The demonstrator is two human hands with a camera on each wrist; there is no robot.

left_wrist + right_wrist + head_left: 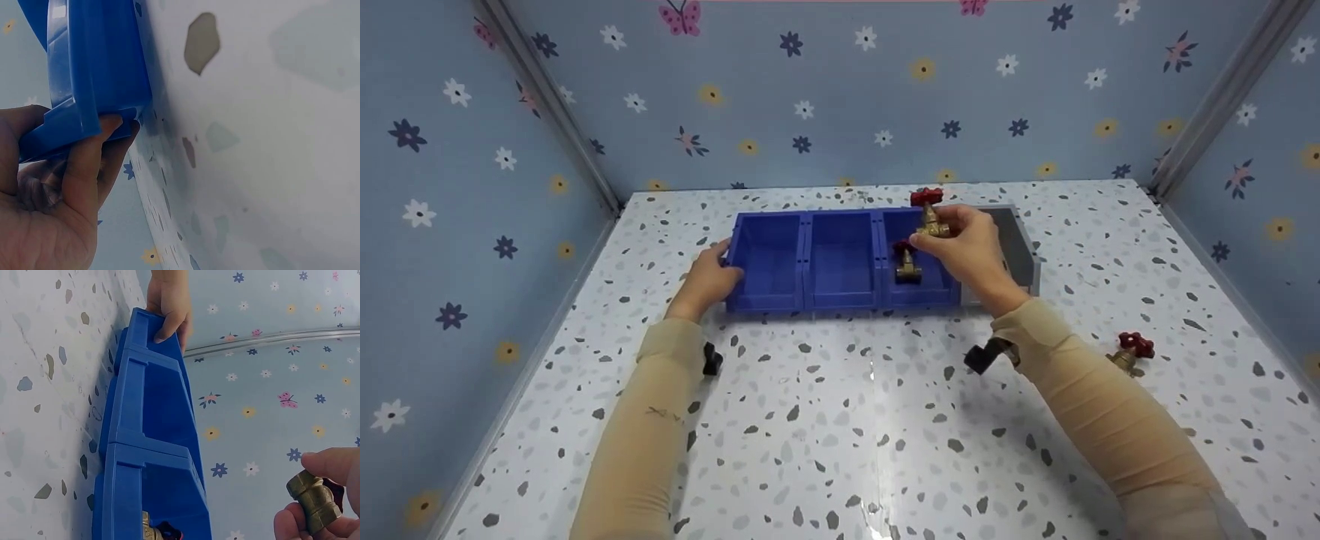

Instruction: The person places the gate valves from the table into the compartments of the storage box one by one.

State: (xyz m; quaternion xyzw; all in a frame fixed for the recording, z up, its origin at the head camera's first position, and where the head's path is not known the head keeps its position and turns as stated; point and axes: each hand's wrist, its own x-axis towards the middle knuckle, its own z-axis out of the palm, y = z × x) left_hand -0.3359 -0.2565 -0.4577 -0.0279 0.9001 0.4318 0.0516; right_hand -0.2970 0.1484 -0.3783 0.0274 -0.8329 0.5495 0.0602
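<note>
Right hand (971,246) pinches valve (932,226); left hand (705,279) grips bin (766,259); a slack pinch, I judge, could drop the valve.

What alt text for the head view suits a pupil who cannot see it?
A person's right hand holds a red-wheeled brass valve above the rightmost of three blue plastic bins, which contains a similar valve. The left hand grips the leftmost bin; another valve lies on the speckled white table.
</note>
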